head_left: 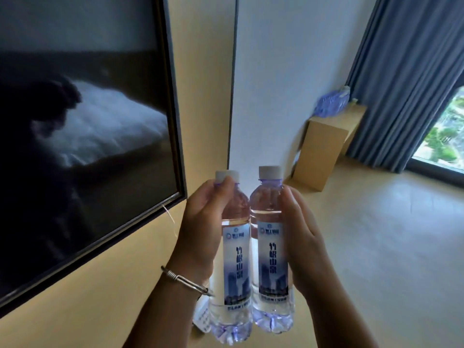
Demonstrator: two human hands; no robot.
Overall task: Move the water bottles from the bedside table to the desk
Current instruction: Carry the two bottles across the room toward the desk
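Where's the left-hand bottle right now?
Head view, lower centre: the left bottle is held upright in the left hand, beside the right bottle, right of the wall-mounted TV.

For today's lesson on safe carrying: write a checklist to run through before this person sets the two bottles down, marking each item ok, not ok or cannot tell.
1. Left hand grips the left clear plastic water bottle: ok.
2. Right hand holds the right clear plastic water bottle: ok.
3. White caps on both: ok.
4. Bottles upright: ok.
5. Desk in view: cannot tell.
6. Beige floor ahead free: ok.
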